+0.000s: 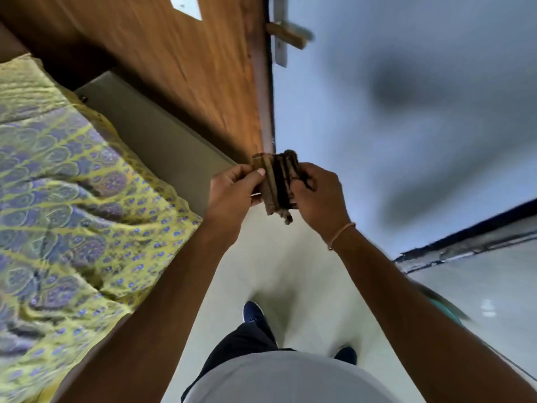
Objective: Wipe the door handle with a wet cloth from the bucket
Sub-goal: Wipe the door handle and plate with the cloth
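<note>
A folded brown striped cloth (277, 184) is held in front of me at mid-frame, gripped from both sides. My left hand (232, 193) pinches its left edge with thumb on top. My right hand (316, 196) closes around its right side. The door handle (287, 34), a wooden-looking lever on a pale metal plate, sticks out from the edge of the wooden door (180, 68) far above the hands, near the top of the frame. No bucket is in view.
A bed with a yellow and purple patterned sheet (66, 184) fills the left side. A blue-grey wall (406, 112) stands to the right of the door edge. Pale floor (290, 271) lies below, with my dark shoes (255, 314) on it.
</note>
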Available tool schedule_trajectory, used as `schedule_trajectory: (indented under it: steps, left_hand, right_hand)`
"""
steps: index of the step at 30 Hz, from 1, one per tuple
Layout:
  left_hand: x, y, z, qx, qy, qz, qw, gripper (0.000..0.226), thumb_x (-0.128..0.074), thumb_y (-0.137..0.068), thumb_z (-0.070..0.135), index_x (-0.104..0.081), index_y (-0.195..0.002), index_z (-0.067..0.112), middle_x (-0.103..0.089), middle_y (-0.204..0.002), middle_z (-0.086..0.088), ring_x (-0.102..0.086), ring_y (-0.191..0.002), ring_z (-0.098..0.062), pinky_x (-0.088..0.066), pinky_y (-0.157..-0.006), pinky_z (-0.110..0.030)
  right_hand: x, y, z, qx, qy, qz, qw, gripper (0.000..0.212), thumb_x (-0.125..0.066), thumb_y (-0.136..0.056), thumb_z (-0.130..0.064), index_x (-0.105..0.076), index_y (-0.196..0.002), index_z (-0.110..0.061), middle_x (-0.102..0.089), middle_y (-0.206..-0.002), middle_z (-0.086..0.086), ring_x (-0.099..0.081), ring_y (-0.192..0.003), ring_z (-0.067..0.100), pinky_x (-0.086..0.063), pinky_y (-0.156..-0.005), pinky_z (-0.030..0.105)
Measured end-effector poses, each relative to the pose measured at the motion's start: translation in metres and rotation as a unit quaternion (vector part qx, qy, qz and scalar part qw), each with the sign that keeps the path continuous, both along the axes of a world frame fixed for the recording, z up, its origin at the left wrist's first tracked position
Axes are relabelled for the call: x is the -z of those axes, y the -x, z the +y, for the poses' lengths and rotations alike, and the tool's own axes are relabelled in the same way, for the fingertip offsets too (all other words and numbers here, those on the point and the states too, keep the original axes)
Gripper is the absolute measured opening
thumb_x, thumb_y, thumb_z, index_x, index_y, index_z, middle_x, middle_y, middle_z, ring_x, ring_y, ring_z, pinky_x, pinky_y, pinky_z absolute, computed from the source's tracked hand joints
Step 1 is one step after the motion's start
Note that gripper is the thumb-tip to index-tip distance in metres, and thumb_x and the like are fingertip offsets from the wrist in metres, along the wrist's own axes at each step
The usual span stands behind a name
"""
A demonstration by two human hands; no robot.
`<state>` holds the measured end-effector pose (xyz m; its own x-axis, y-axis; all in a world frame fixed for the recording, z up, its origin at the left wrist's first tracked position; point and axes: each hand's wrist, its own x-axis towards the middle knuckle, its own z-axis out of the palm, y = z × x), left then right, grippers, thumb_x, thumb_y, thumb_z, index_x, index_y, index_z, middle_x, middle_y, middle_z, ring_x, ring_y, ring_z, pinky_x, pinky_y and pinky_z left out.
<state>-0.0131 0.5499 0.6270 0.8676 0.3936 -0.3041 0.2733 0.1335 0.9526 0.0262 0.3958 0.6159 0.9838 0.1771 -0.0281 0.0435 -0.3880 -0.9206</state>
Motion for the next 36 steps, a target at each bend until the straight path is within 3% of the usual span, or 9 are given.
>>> schedule_trajectory:
  steps: [4, 9, 12, 17, 20, 23, 26, 31, 36]
  left_hand:
    - [0.001, -0.019, 0.071, -0.006, -0.005, 0.002, 1.0, 0.015, -0.068, -0.1, 0.007, -0.076, -0.088, 0.006, -0.074, -0.089, -0.016, -0.074, -0.085, -0.027, -0.066, -0.088, -0.05]
    - [-0.004, -0.055, 0.117, 0.002, 0.053, 0.02, 0.998, 0.039, -0.055, -0.111, 0.03, -0.077, -0.106, -0.003, -0.079, -0.097, -0.022, -0.078, -0.088, -0.027, -0.068, -0.084, -0.041]
    - [-0.003, -0.082, 0.14, 0.028, 0.058, 0.026, 0.998, 0.049, -0.047, -0.113, 0.035, -0.078, -0.106, -0.002, -0.08, -0.098, -0.018, -0.078, -0.089, -0.025, -0.066, -0.082, -0.034]
    - [0.016, -0.146, 0.17, -0.011, -0.037, 0.013, 0.999, 0.026, -0.079, -0.091, 0.032, -0.074, -0.109, 0.014, -0.074, -0.097, -0.005, -0.068, -0.088, -0.015, -0.058, -0.087, -0.038]
    - [0.018, -0.192, 0.179, 0.053, 0.047, 0.028, 0.997, 0.026, -0.078, -0.096, 0.023, -0.068, -0.116, 0.008, -0.075, -0.097, -0.005, -0.073, -0.083, -0.013, -0.06, -0.077, -0.032]
    - [0.009, -0.238, 0.182, 0.059, 0.057, 0.004, 0.997, 0.021, -0.078, -0.095, 0.012, -0.071, -0.114, 0.008, -0.079, -0.097, -0.006, -0.077, -0.081, -0.013, -0.061, -0.062, -0.025]
    - [0.002, -0.284, 0.186, 0.049, 0.013, -0.01, 0.999, 0.029, -0.084, -0.09, 0.01, -0.072, -0.115, 0.002, -0.08, -0.1, -0.011, -0.079, -0.084, -0.017, -0.062, -0.063, -0.026]
    - [-0.006, -0.347, 0.187, 0.04, -0.027, 0.026, 0.998, 0.019, -0.089, -0.085, 0.011, -0.072, -0.093, 0.012, -0.079, -0.093, -0.012, -0.078, -0.078, -0.02, -0.064, -0.065, -0.033]
    - [-0.002, -0.393, 0.189, 0.072, 0.003, 0.075, 0.995, 0.019, -0.087, -0.087, 0.018, -0.075, -0.099, 0.009, -0.082, -0.091, -0.01, -0.081, -0.083, -0.022, -0.065, -0.064, -0.031]
  right_hand:
    - [0.006, -0.023, 0.066, 0.029, 0.002, -0.01, 1.0, 0.018, -0.056, -0.097, -0.012, -0.072, -0.104, -0.01, -0.068, -0.08, -0.003, -0.065, -0.073, 0.021, -0.063, -0.075, 0.05]
    - [-0.003, -0.039, 0.129, -0.03, -0.022, 0.013, 0.999, 0.015, -0.067, -0.097, -0.04, -0.072, -0.096, -0.026, -0.074, -0.08, -0.002, -0.07, -0.077, 0.016, -0.056, -0.072, 0.033]
    - [-0.001, -0.072, 0.139, -0.011, -0.015, 0.009, 1.0, 0.005, -0.072, -0.09, -0.026, -0.069, -0.088, -0.023, -0.066, -0.071, -0.009, -0.059, -0.065, 0.008, -0.05, -0.065, 0.026]
    - [-0.006, -0.144, 0.15, 0.022, -0.183, 0.113, 0.976, 0.021, -0.062, -0.082, -0.013, -0.07, -0.094, 0.002, -0.065, -0.082, 0.01, -0.063, -0.081, 0.023, -0.056, -0.079, 0.041]
    - [-0.002, -0.194, 0.154, 0.022, -0.285, 0.179, 0.941, 0.018, -0.062, -0.076, -0.018, -0.071, -0.086, -0.007, -0.065, -0.094, 0.019, -0.064, -0.095, 0.038, -0.055, -0.095, 0.061]
    - [0.007, -0.237, 0.161, 0.069, -0.237, 0.176, 0.953, 0.023, -0.06, -0.071, -0.019, -0.069, -0.09, -0.01, -0.068, -0.096, 0.016, -0.067, -0.098, 0.04, -0.058, -0.094, 0.056]
    - [0.017, -0.267, 0.164, 0.132, -0.068, 0.094, 0.984, 0.038, -0.068, -0.086, -0.018, -0.06, -0.122, -0.015, -0.069, -0.112, 0.0, -0.07, -0.109, 0.029, -0.058, -0.092, 0.038]
    - [0.026, -0.296, 0.173, 0.007, 0.095, -0.136, 0.986, 0.076, -0.072, -0.078, -0.033, -0.044, -0.147, -0.013, -0.055, -0.142, 0.007, -0.055, -0.126, 0.024, -0.049, -0.103, 0.031]
    - [0.035, -0.314, 0.199, -0.038, 0.127, -0.097, 0.987, 0.097, -0.081, -0.077, -0.043, -0.029, -0.157, -0.024, -0.053, -0.145, 0.001, -0.055, -0.123, 0.017, -0.053, -0.102, 0.031]
